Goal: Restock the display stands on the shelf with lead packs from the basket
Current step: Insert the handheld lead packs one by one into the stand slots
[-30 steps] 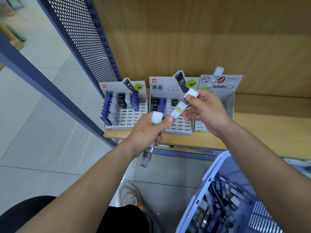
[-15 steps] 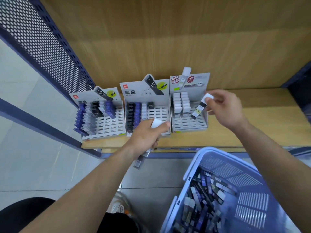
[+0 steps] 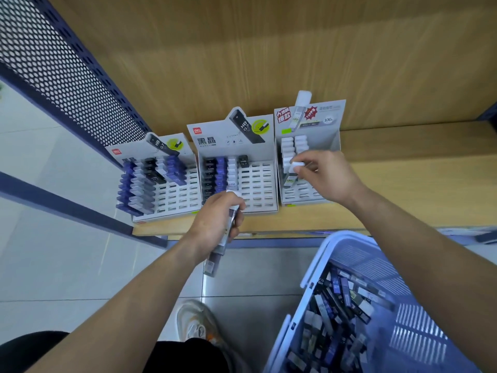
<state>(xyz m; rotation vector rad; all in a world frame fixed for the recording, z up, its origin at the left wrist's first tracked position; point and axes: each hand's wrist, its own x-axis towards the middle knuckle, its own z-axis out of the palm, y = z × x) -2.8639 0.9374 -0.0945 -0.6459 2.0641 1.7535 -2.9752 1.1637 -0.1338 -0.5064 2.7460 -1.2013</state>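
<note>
Step in hand: seating a pack (image 3: 297, 166) in the right stand (image 3: 301, 196) on the shelf (image 3: 403, 189), by the look of it.
Doing it well: the pack's lower end should meet the free slot just in front of the white-capped rows. It should then slide down at the same lean as its neighbours. A light pinch high on the cap leaves the body free to find the slot. The stand looks like light card, so a straight, gentle push should avoid shoving it back.
Right hand (image 3: 325, 176): reaches over the right stand, palm down, wrist slightly bent. Thumb and fingers pinch the pack's white cap, and its body points down into the stand.
Left hand (image 3: 215, 222): hovers at the shelf's front edge before the middle stand (image 3: 258, 181), its fingers wrapped round a spare pack (image 3: 218, 251). That pack's cap shows above the fist, and its clear body hangs below, over the floor.
Stock: many more packs lie loose in the basket (image 3: 317, 262) at lower right, beneath the right forearm.
</note>
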